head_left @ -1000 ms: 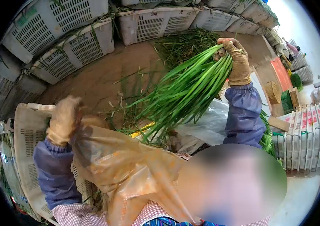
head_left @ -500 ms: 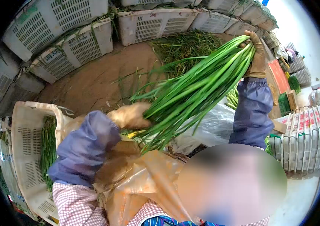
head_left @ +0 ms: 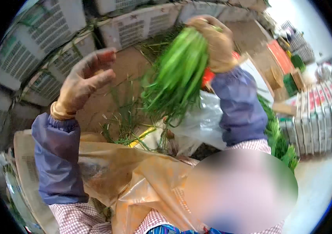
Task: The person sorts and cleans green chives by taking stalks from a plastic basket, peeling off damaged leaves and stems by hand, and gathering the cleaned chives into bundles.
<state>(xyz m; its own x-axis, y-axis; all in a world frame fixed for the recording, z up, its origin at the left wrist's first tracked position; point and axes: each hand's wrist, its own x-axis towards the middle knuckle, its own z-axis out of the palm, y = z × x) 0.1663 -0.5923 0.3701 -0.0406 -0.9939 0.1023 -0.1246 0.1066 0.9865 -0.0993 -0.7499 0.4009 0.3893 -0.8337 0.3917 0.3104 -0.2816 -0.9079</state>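
Observation:
Gripped at its stem end, a bunch of long green garlic chives [head_left: 177, 74] hangs from my right hand [head_left: 215, 45], its leaves pointing down and to the left, blurred by motion. That hand wears a tan glove and is closed round the stems. My left hand [head_left: 86, 84], gloved too, is raised to the left, apart from the bunch, with thumb and fingers spread and nothing in them. Loose chive leaves [head_left: 125, 105] lie on the ground between the hands. Below the bunch is a clear plastic sheet [head_left: 201, 124].
White slatted crates [head_left: 134, 29] are stacked along the back and left. An orange-stained plastic apron [head_left: 146, 167] covers my lap, beside a pale crate [head_left: 23, 163] on the left. More green bunches [head_left: 275, 136] lie to my right, near stacked white crates [head_left: 314, 121].
My left hand has come away from the leaf ends, moving up and left, and opened. My right hand has swung left with the chives, which now hang more steeply. The view has shifted somewhat.

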